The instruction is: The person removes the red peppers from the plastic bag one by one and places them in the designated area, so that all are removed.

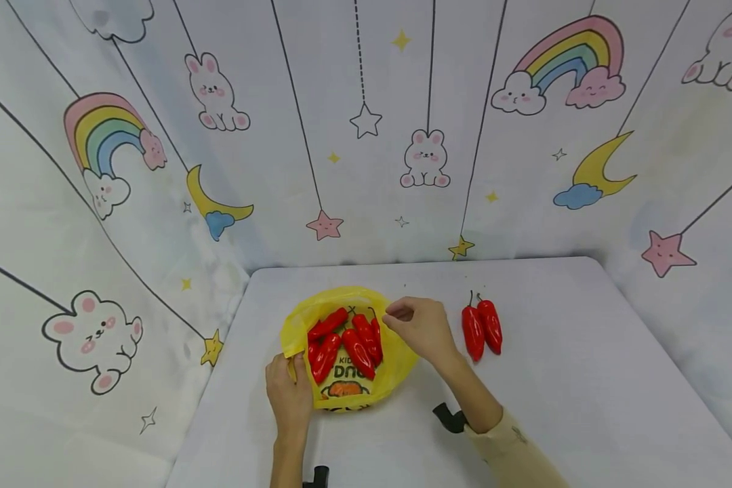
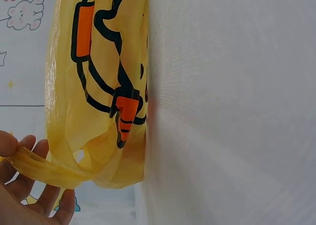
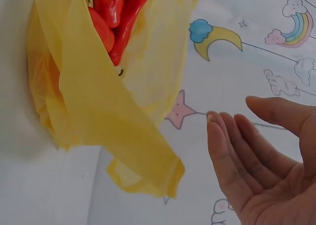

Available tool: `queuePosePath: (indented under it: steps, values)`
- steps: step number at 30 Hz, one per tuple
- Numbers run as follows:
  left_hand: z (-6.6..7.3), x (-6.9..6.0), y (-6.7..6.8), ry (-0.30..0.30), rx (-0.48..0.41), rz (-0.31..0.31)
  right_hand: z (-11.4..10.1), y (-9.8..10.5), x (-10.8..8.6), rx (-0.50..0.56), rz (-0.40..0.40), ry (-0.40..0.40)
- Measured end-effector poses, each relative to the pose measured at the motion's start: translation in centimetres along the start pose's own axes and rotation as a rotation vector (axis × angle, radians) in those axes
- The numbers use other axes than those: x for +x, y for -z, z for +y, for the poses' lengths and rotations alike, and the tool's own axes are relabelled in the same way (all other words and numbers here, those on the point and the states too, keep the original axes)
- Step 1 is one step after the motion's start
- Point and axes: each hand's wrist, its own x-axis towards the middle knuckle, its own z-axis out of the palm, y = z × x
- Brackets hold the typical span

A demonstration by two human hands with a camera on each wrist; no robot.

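Note:
A yellow plastic bag [image 1: 396, 376] sits open on the table, with several shiny red peppers [image 1: 356, 352] inside it. Dark lettering and an orange print show on the bag. At its near left edge my left hand [image 1: 289, 393] pinches the rim; the left wrist view shows the gathered plastic [image 2: 44, 169] between thumb and fingers. My right hand [image 1: 423, 329] hovers by the bag's right rim, holding nothing. In the right wrist view, its fingers [image 3: 224, 156] are slightly bent and apart from both thumb and bag. Two more red peppers [image 1: 482, 327] lie side by side to the right.
The white table [image 1: 585, 407] reaches back to a white cloth backdrop [image 1: 268, 224] printed with rabbits, rainbows, moons and stars. Black pieces [image 1: 450, 418] show at both wrists. A beige sleeve [image 1: 512, 451] covers the right forearm.

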Motion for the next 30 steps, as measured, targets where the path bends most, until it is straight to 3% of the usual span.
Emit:
queuePosePath:
  steps: [19, 30]
  values:
    - [0.0, -0.1, 0.1, 0.003, -0.015, -0.005, -1.4, -2.1, 1.8, -0.035, -0.168, -0.012]
    - [-0.3, 0.0, 0.2, -0.007, -0.011, 0.004, -1.8, -3.8, 3.2, -0.143, -0.289, -0.051]
